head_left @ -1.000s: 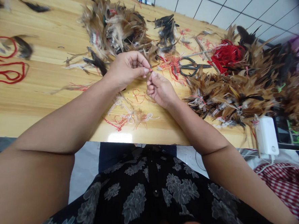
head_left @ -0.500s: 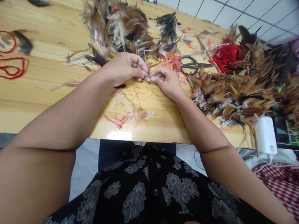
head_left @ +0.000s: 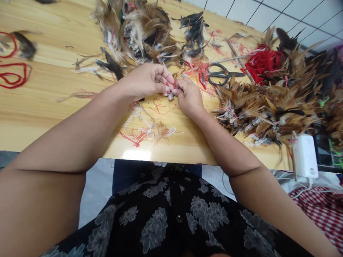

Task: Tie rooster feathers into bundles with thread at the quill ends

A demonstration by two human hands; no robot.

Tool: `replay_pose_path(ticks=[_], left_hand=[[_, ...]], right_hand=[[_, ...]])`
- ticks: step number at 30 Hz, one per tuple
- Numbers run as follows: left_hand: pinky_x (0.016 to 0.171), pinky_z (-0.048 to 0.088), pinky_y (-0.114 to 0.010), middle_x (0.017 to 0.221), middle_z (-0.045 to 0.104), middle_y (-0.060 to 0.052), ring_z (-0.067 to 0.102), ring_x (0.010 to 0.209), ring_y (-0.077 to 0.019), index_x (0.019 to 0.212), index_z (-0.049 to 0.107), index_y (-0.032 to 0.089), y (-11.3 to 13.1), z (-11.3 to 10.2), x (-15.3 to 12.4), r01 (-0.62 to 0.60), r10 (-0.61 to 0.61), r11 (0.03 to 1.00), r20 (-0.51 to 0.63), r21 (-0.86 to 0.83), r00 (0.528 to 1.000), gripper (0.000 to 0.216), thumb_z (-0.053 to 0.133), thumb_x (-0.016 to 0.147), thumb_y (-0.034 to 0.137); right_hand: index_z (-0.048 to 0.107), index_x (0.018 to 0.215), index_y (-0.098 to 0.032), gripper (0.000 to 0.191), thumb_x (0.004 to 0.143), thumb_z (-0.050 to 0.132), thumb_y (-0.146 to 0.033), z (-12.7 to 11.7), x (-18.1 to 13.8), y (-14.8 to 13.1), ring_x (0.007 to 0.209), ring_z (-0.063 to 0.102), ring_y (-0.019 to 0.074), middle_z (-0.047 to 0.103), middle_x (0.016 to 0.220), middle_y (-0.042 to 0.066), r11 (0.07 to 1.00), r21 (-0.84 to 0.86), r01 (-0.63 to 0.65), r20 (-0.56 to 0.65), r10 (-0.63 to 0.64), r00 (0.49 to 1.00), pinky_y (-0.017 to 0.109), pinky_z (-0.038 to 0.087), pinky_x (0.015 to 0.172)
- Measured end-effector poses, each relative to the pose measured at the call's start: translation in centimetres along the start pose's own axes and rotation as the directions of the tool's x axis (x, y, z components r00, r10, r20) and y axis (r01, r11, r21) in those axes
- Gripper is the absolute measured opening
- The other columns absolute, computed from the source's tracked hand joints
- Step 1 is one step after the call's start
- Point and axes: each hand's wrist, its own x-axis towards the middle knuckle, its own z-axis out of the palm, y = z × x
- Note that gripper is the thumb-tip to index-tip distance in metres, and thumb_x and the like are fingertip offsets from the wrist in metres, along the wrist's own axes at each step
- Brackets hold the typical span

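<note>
Over the wooden table [head_left: 67, 38] my two hands meet, fingertips almost touching. My left hand [head_left: 151, 81] is closed in a pinch on a small feather bundle [head_left: 170, 96], whose pale quill ends poke out below the fingers. My right hand [head_left: 189, 97] is closed too, thumb and forefinger pressed together at the same bundle. A bit of red string shows between the fingers; which hand grips it is hard to make out. Just beyond lies a large pile of brown feathers [head_left: 136, 30]. Black scissors [head_left: 224, 75] rest to the right of my right hand.
Red yarn [head_left: 263, 62] and a thin stick [head_left: 239, 60] lie beyond the scissors. Brown feather bundles [head_left: 269, 107] line the right side, near a white charger [head_left: 306, 155]. Thread scraps [head_left: 137, 136] lie near the front edge. Red cord loops [head_left: 8, 74] are at left.
My right hand has turned and closed in nearer to my left, its fingers now curled more tightly. The bundle sits slightly lower in view. The things on the table stay put.
</note>
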Motion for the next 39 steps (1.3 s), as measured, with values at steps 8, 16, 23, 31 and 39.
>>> replay_pose_path(ticks=[8, 16, 23, 31, 39], left_hand=[[0.073, 0.059, -0.026, 0.073, 0.078, -0.001, 0.072, 0.063, -0.0116, 0.085, 0.078, 0.013, 2.0, 2.9, -0.8, 0.04, -0.074, 0.986, -0.209, -0.164, 0.975, 0.036, 0.069, 0.095, -0.021], [0.055, 0.047, -0.016, 0.065, 0.075, -0.001, 0.064, 0.053, -0.0071, 0.076, 0.078, 0.012, 1.7, 3.4, -0.4, -0.046, -0.012, 0.977, -0.267, -0.209, 0.964, 0.04, 0.067, 0.098, -0.02], [0.055, 0.048, -0.018, 0.064, 0.072, 0.001, 0.064, 0.054, -0.0087, 0.084, 0.074, 0.015, 1.3, 3.2, -0.3, -0.022, -0.03, 0.983, -0.274, -0.184, 0.961, 0.034, 0.07, 0.1, -0.015], [0.063, 0.05, -0.025, 0.061, 0.072, 0.005, 0.07, 0.058, -0.0134, 0.09, 0.058, 0.022, 0.8, 3.0, -0.3, 0.041, -0.072, 0.993, -0.302, -0.107, 0.951, 0.037, 0.075, 0.098, -0.01], [0.076, 0.049, -0.032, 0.065, 0.071, 0.004, 0.061, 0.068, -0.0121, 0.081, 0.063, 0.023, 2.8, 3.9, -1.1, 0.175, -0.147, 0.981, -0.272, 0.08, 0.951, 0.039, 0.064, 0.103, -0.009]], right_hand=[[0.066, 0.113, -0.025, 0.027, 0.123, 0.049, -0.044, 1.3, 0.8, 2.3, 0.121, 0.073, 0.0275, 0.076, 0.123, 0.008, 0.989, -0.123, 0.076, -0.055, -0.084, 0.995, 0.051, 0.064, 0.116], [0.065, 0.116, -0.027, 0.032, 0.124, 0.049, -0.054, 1.8, 1.1, 3.2, 0.121, 0.073, 0.0271, 0.075, 0.123, 0.007, 0.99, -0.074, 0.117, -0.09, -0.124, 0.988, 0.052, 0.065, 0.117], [0.065, 0.111, -0.026, 0.025, 0.12, 0.059, -0.048, 1.6, 0.7, 2.4, 0.115, 0.073, 0.0273, 0.077, 0.122, 0.008, 0.991, -0.096, 0.097, -0.089, -0.106, 0.99, 0.049, 0.064, 0.112], [0.066, 0.112, -0.026, 0.021, 0.121, 0.057, -0.044, 1.5, 0.4, 1.7, 0.118, 0.073, 0.027, 0.076, 0.122, 0.008, 0.987, -0.117, 0.112, -0.096, -0.123, 0.988, 0.047, 0.064, 0.11], [0.069, 0.125, -0.022, 0.023, 0.124, 0.053, -0.039, 1.1, -0.9, -0.7, 0.116, 0.08, 0.0261, 0.071, 0.127, 0.01, 0.976, -0.214, 0.046, -0.116, -0.072, 0.991, 0.044, 0.067, 0.104]])
